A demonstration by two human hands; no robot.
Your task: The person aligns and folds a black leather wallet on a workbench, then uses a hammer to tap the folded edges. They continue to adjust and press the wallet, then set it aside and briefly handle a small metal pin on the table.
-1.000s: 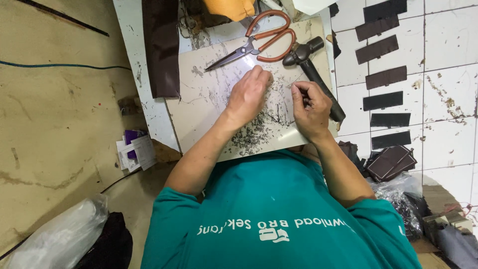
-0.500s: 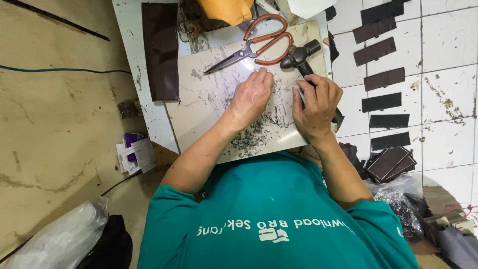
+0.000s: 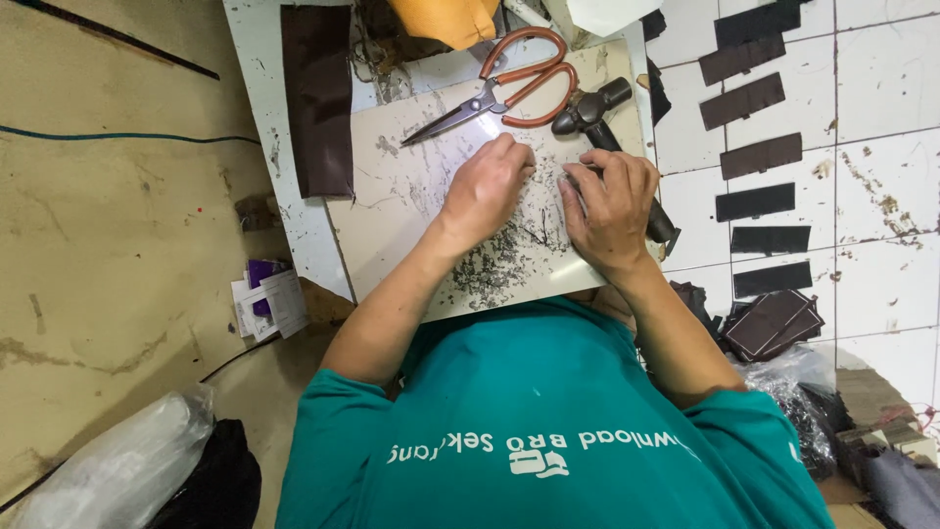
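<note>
My left hand [image 3: 487, 189] rests knuckles-up on a pale, scratched cutting board [image 3: 392, 225], fingertips pressed down; what lies under them is hidden. Close to its right, my right hand [image 3: 612, 204] is curled around a small grey piece that I can barely make out. Dark shavings [image 3: 490, 266] litter the board below both hands. A black hammer [image 3: 592, 106] lies just beyond my right hand, its handle running under that hand. Scissors with orange-brown handles [image 3: 519, 80] lie above my left hand.
A dark brown leather strip [image 3: 316, 98] lies left of the board. Several dark strips [image 3: 759, 157] are laid out on the white tiles at right, with a stack of dark pieces [image 3: 769, 323] below them. Papers [image 3: 264, 299] and plastic bags [image 3: 108, 470] sit at the lower left.
Both hands have slid up the board toward the hammer and scissors. My right hand has closed in beside my left and now covers the hammer handle.
</note>
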